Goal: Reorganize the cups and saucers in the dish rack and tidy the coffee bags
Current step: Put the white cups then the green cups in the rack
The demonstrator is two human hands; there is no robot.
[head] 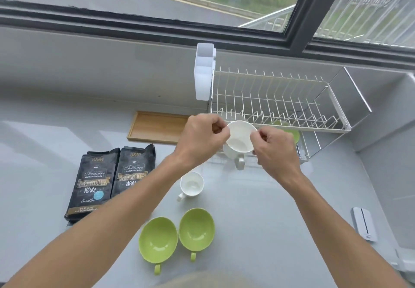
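Observation:
My left hand (203, 138) and my right hand (275, 150) pinch opposite sides of the rim of a white cup (240, 140), held in front of the two-tier wire dish rack (280, 103). The cup's handle points toward me. A green saucer (292, 133) lies on the rack's lower tier, partly hidden behind my right hand. On the counter near me stand another white cup (192, 185) and two green cups (158, 239) (196, 230). Two black coffee bags (92, 182) (134, 170) lie side by side at the left.
A wooden tray (157, 127) lies left of the rack. A white utensil holder (204, 72) hangs on the rack's left end. A white device (363, 223) lies at the right of the counter. A window runs along the back wall.

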